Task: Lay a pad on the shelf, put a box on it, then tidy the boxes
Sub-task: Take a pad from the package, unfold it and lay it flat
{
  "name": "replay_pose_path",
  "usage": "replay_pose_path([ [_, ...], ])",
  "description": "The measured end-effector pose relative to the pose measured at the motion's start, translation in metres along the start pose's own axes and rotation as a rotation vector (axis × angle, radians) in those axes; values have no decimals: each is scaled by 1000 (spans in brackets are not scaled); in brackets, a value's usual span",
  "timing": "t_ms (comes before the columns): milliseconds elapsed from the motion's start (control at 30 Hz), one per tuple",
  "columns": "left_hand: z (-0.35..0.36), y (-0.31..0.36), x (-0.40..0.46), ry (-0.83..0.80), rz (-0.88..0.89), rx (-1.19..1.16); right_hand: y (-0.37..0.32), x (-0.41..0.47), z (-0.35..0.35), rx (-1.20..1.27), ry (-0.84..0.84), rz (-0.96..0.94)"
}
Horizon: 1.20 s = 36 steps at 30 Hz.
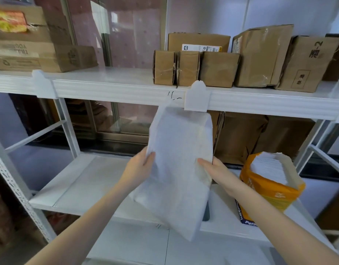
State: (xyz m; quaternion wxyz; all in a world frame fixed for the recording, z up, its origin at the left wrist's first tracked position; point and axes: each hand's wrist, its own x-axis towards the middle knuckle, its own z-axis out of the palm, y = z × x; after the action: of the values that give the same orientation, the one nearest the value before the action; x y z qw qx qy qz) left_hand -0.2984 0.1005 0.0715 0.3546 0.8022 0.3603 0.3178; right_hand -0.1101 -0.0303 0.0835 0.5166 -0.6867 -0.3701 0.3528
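Observation:
A white folded pad (178,169) hangs upright in front of the shelves, held by both hands. My left hand (140,167) grips its left edge and my right hand (212,169) grips its right edge, thumbs on the front. The pad's top reaches the upper shelf's front rail (117,92). Below it lies the lower white shelf (79,184). Several brown cardboard boxes (218,67) stand on the upper shelf at the right. An orange bag of white pads (270,184) stands open on the lower shelf to the right.
More cardboard boxes (31,43) are stacked at the upper left. Large brown boxes (256,136) sit behind the orange bag on the lower shelf. White metal uprights (16,188) frame the rack at left and right. A glass door lies behind the shelves.

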Motion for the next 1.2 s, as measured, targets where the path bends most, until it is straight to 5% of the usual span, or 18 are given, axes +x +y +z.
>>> replay_pose_path([
  [200,-27,14,18,-26,141,162,0,7,-12,-264,90,-43],
  [500,-24,44,24,-254,371,377,-39,-9,13,-814,17,-694],
  [733,-19,55,20,-279,313,201,-51,10,27,-808,-75,-492],
  [933,-30,39,18,-420,181,534,-61,16,-2,-972,46,-499],
  [1200,-35,46,34,-296,220,796,-81,16,-34,-1152,254,-470],
])
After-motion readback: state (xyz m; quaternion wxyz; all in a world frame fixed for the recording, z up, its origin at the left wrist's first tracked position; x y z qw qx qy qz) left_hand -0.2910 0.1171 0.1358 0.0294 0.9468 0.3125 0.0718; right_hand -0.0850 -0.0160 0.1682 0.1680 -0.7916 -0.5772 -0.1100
